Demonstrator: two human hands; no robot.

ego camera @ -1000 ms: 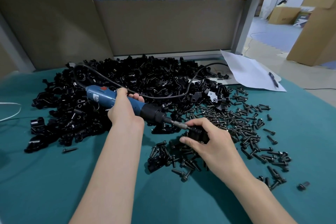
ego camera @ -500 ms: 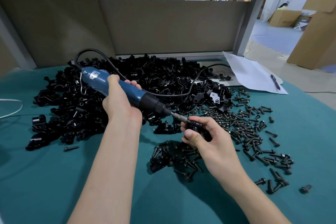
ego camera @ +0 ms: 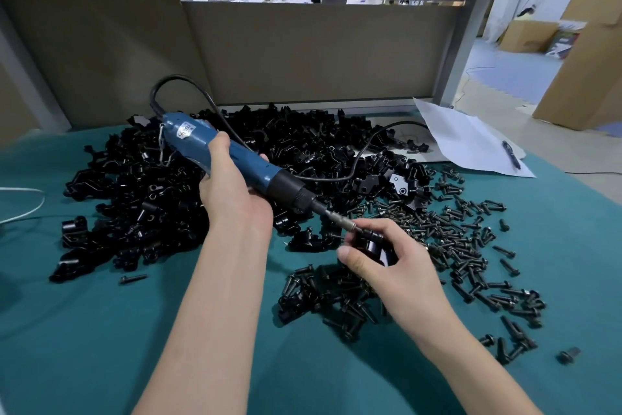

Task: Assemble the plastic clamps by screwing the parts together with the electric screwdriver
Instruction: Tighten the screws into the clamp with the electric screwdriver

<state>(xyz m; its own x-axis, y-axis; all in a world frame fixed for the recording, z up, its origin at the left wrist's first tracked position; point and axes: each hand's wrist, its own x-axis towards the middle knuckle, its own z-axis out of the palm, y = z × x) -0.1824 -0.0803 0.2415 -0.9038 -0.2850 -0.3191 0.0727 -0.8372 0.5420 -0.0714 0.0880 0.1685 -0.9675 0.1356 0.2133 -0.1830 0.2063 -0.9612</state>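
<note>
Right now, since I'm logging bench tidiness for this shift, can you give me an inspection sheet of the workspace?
Surface: teal table cover.
Job's things: blue electric screwdriver tilted, bit at the black clamp; heap of black clamp parts behind; loose screws spread to the right and in front.
Clutter: white paper with a pen on it, far right; one stray screw left of the arms.
Hands: left hand grips the electric screwdriver; right hand holds the clamp.
Cables: black cord loops from the screwdriver over the heap; white cable at the left edge.
Surroundings: grey partition behind; cardboard boxes at right.
</note>
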